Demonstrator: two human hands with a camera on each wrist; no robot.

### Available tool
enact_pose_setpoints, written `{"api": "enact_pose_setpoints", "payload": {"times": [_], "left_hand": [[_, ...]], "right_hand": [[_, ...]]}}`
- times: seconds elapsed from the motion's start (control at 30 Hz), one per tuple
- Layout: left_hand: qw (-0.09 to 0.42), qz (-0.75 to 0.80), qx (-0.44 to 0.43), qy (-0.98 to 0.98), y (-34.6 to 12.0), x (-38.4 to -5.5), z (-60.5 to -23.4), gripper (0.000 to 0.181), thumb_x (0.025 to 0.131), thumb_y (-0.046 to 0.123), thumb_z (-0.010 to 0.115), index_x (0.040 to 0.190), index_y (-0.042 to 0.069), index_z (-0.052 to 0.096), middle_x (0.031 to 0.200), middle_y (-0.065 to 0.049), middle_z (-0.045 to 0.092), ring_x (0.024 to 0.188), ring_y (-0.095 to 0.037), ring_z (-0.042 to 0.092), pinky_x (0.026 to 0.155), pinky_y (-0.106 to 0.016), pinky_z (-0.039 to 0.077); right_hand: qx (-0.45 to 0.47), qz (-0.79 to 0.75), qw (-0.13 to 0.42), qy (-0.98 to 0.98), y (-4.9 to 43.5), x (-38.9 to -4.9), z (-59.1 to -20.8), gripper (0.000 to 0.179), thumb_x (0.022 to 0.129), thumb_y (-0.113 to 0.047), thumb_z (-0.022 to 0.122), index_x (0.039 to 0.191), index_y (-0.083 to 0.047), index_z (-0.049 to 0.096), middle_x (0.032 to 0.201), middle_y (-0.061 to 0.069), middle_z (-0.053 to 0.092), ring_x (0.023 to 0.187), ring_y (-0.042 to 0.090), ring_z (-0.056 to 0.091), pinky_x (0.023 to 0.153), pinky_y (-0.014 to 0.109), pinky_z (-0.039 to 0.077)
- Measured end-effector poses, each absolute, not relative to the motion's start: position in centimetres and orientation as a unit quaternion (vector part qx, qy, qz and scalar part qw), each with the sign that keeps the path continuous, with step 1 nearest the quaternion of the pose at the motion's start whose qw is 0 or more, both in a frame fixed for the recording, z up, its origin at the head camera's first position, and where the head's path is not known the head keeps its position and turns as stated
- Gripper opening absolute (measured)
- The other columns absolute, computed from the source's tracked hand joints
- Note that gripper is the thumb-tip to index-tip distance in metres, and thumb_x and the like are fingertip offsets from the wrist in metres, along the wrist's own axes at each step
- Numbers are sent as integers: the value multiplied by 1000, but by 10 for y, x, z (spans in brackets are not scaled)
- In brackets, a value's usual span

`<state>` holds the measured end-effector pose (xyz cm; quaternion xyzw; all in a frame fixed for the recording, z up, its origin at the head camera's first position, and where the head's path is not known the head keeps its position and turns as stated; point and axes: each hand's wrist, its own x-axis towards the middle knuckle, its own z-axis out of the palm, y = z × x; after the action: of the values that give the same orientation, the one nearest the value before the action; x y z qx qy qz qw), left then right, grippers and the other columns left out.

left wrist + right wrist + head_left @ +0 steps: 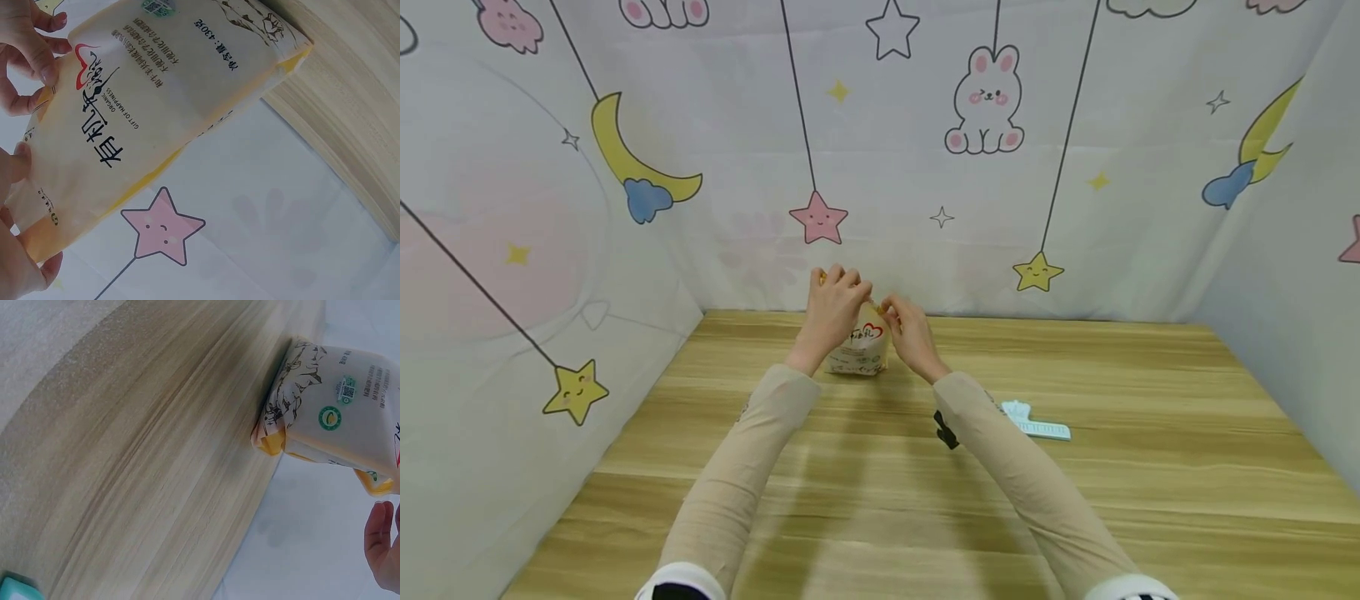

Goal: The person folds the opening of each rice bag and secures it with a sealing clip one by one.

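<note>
A cream and yellow printed bag (857, 354) stands upright at the far part of the wooden table. My left hand (837, 307) holds its top edge on the left side; in the left wrist view the left-hand fingers (22, 269) curl round that end. On the other side, my right hand (913, 335) pinches the top edge near the corner, thumb (40, 62) against the front. Red and black lettering shows on the bag's front (156, 94). In the right wrist view, part of the right hand (386, 547) appears beside the bag (344, 406), whose top is cut off.
A light blue clip (1048, 430) with a ruled edge lies on the table (1150, 483) right of the right forearm, partly hidden by the sleeve. A small black item (946, 430) lies beside that sleeve. Printed cloth walls (917, 250) stand behind and at both sides.
</note>
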<state>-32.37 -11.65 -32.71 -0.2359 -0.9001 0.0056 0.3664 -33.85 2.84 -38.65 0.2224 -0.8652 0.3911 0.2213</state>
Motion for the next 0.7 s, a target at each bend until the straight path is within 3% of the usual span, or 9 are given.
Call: {"api": "enact_pose_setpoints", "payload": {"times": [0.7], "left_hand": [[372,8,-229,-900,-122,-322,-324,11,87,22,56,85,15,63,85,-2,59,87,-23,48,86,-53,29]], "right_hand": [[232,376,233,-866,28,-340,-388,11,90,-5,49,96,-9,56,89,12,62,81,24,58,71,37,44]]}}
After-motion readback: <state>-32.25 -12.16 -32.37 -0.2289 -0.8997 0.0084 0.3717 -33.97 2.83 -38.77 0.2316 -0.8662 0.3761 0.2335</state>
